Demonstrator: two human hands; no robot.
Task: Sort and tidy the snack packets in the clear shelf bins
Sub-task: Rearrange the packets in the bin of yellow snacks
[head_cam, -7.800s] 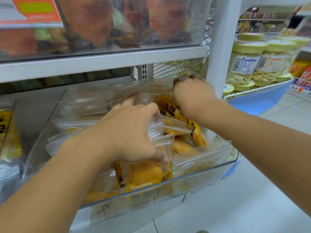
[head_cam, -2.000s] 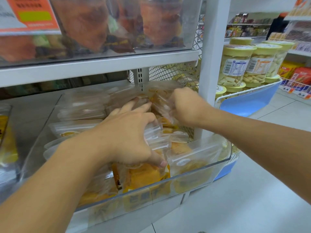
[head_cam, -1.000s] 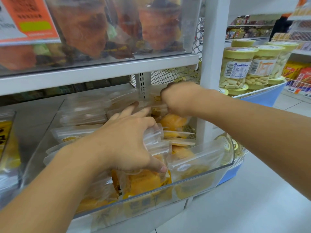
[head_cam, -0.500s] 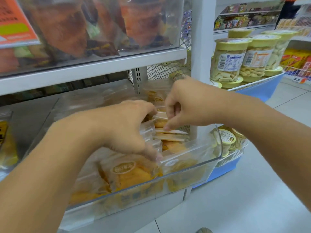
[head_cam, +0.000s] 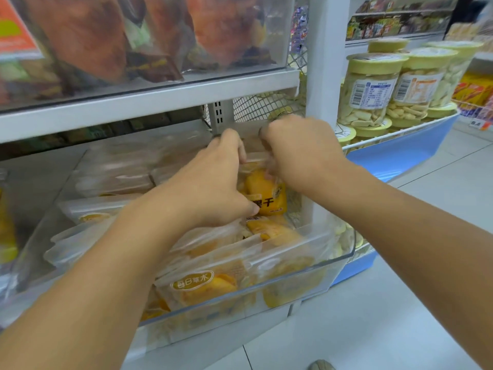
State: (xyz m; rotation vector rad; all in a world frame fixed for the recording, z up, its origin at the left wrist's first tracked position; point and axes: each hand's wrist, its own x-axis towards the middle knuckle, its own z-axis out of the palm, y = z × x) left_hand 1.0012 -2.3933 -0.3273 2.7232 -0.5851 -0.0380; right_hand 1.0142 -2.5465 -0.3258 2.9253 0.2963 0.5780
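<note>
The clear shelf bin [head_cam: 306, 265] fills the lower shelf under my two arms, and it is the biggest thing I see here. Its front wall is just below my wrists. Inside it many snack packets lie stacked, transparent bags with yellow dried fruit. One front packet [head_cam: 205, 287] with an oval label leans against the front wall, below my left forearm.

Above my hands there is the upper bin [head_cam: 277, 30], also clear, with red-brown bags in it, standing on the white shelf board [head_cam: 149, 102]. To the right of my right arm the white shelf post [head_cam: 318, 76] goes up, and beyond it, well apart from my hands, stand jars with yellow lids [head_cam: 370, 89] on a blue-sided rack [head_cam: 400, 153].

My left hand [head_cam: 213, 180] and my right hand [head_cam: 301, 153] are near each other at the back of the bin, not touching. Between them stands one yellow packet [head_cam: 266, 193], more or less upright, with dark characters on the front. The left hand has its fingers curled over the top edge of this packet on the left side, the thumb pointing to the packet's front. The right hand is blurred; its fingers are bent down at the packet's top right side, and it seems to pinch the clear top strip, but I cannot tell this with certainty.
</note>
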